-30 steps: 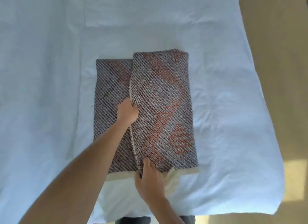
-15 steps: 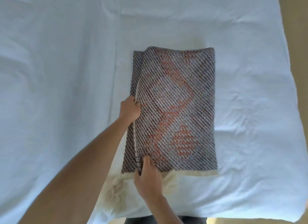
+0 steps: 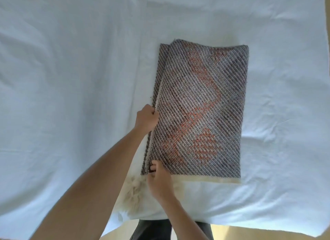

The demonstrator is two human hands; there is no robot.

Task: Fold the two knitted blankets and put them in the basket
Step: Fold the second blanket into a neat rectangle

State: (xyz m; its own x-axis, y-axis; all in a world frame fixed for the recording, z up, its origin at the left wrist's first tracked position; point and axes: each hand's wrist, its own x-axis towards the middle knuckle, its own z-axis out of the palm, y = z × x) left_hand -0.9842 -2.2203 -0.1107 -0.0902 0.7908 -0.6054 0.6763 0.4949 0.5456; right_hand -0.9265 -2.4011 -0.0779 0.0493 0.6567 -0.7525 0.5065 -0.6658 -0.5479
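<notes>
Right now the blanket [image 3: 205,105] lies folded flat on the white sheet [image 3: 71,78], a bit toward 3 o'clock from mid-frame, long side running 12 to 6. It's knitted in fine diagonal ribs, grey-purple w/ light thread, plus an orange-red pattern: a wavy band down the middle and a dotted round patch near 5 o'clock. Top layer sits slightly skewed, so a thin strip of the lower layer peeks out along the 9-to-11 o'clock side. Cream fringe [image 3: 134,191] runs along the 6 o'clock edge and bunches into a fluffy tuft at approx 7 o'clock. The left hand [image 3: 146,119] is at the blanket's 9 o'clock edge, fingers curled round the top layer's border. The right hand [image 3: 159,180] is at the 7 o'clock corner, thumb and fingers pinching the edge there; it covers that corner and part of the fringe. Left forearm crosses the sheet from 7 o'clock and hides some of the tuft. Sheet is creased, esp. toward 3 o'clock. At 6 o'clock, past the sheet's edge, dark trousers [image 3: 151,229] and tan floor [image 3: 267,233] show.
</notes>
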